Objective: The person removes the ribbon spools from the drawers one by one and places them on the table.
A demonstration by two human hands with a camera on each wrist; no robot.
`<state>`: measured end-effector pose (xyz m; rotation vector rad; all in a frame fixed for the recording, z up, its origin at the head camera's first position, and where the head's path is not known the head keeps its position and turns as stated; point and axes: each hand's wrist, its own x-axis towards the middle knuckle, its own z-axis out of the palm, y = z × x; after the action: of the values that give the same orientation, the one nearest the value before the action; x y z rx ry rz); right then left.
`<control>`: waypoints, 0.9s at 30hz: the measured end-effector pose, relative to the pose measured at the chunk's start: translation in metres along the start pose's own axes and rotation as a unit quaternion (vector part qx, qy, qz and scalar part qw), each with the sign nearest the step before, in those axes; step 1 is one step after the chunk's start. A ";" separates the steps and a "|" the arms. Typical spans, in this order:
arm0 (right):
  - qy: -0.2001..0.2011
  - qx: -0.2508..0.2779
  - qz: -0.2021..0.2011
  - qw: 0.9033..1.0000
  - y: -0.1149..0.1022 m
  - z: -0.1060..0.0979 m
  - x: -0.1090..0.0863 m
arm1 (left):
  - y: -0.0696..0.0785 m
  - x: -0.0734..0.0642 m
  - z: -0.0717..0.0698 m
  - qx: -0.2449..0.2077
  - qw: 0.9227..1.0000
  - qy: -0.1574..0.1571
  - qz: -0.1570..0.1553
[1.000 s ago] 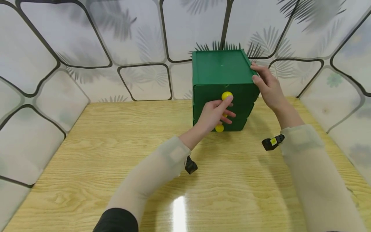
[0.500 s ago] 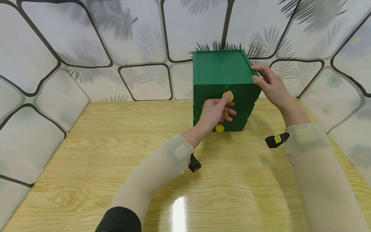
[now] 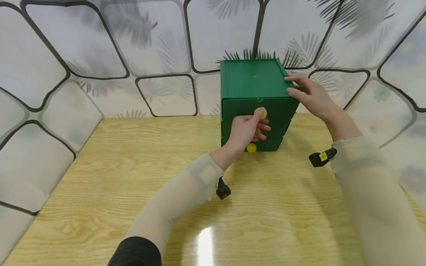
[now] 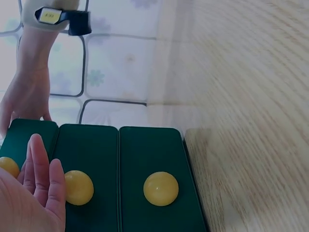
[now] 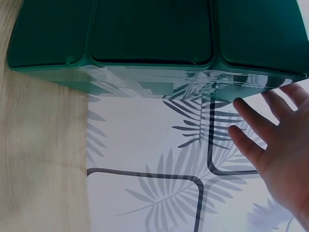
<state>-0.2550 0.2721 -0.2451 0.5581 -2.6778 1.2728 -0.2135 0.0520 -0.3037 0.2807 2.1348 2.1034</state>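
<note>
A green drawer box [image 3: 253, 81] stands at the back of the wooden table, three drawers high with round yellow knobs. My left hand [image 3: 243, 129] pinches the top yellow knob [image 4: 8, 166] between thumb and index finger, its other fingers stretched out past the middle yellow knob [image 4: 78, 187]. Below them the bottom yellow knob [image 4: 161, 188] shows whole. All three drawers look closed. My right hand [image 3: 311, 95] rests at the box's upper right edge. In the right wrist view its fingers [image 5: 256, 118] are spread and reach to the box's side.
Wood-grain table [image 3: 133, 166] spreads in front and to the left of the box. A pale patterned wall covering [image 3: 159, 37] with dark lines and leaves rises close behind and on both sides. Black cameras [image 3: 223, 189] sit on the wrists.
My left thumb has come further over the top knob, and the left forearm has shifted slightly right. My right wrist has swung outward to the right while the fingers stay at the box edge.
</note>
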 end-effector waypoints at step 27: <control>-0.050 -0.025 0.050 0.997 -0.010 -0.014 0.011 | 0.000 -0.050 0.004 -0.080 0.995 -0.041 -0.048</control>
<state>-0.2622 0.2742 -0.2257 0.4986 -2.8452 1.2288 -0.1643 0.0446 -0.3056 0.2382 1.8836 2.1525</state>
